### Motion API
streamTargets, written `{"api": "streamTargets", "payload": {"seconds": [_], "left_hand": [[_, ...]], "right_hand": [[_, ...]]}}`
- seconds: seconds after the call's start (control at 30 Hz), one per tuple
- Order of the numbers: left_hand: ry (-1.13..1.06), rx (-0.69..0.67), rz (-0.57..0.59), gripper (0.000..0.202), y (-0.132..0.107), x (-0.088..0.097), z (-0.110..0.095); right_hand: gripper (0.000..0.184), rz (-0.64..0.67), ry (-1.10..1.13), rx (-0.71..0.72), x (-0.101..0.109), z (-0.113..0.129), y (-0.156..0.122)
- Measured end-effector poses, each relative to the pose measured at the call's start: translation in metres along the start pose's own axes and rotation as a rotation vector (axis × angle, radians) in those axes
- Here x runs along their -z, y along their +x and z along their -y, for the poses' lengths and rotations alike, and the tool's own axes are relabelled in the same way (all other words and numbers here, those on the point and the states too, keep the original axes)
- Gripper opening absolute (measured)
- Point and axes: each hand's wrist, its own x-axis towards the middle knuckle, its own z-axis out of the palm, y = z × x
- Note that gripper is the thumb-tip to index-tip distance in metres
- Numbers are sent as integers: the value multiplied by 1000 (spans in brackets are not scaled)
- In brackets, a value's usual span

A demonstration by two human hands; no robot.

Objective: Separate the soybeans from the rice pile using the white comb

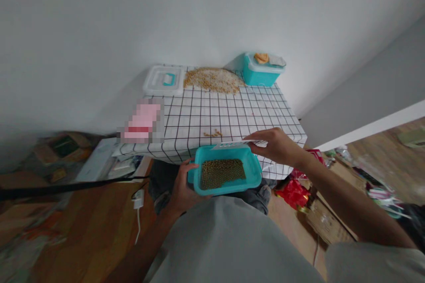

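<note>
My left hand (184, 187) grips the left end of a teal plastic box (253, 176), thumb over the rim. The box is held in front of my body at the table's front edge, with small brownish-green beans (222, 173) covering much of its floor. In my right hand (275, 145) is a thin white piece with slots or holes (232, 144), pinched between thumb and fingers along the far rim; I cannot tell its exact kind. Several yellowish beans (213, 133) lie loose on the tablecloth just beyond the box.
On the checked tablecloth (219, 112), a pile of yellowish beans and white grains (214, 79) lies against the wall. A clear lid (165, 80) is at left, a lidded teal box (262, 70) at right. A pixelated pink thing (142, 121) sits front left. Cardboard (328, 225) clutters the floor.
</note>
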Motion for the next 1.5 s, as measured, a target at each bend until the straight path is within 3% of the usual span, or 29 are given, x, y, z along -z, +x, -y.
{"api": "streamTargets", "payload": {"seconds": [0.2,0.3,0.97,1.27,1.5], "left_hand": [[-27,21,0,95,-6,-1,3],[-37,35,8,95,-10,0,8],[28,20,-3,94,-7,6,24],[-17,34,0,93,-6,7,27],[31,24,-14,92,-6,10,31]], "right_hand": [[22,-172,-94,-77,14,-6,12],[22,-196,-84,-109,18,-12,19],[21,-183,-90,-115,9,-17,38],[26,-151,-78,-6,-15,-23,75],[29,-32,-63,81,-29,-18,69]]}}
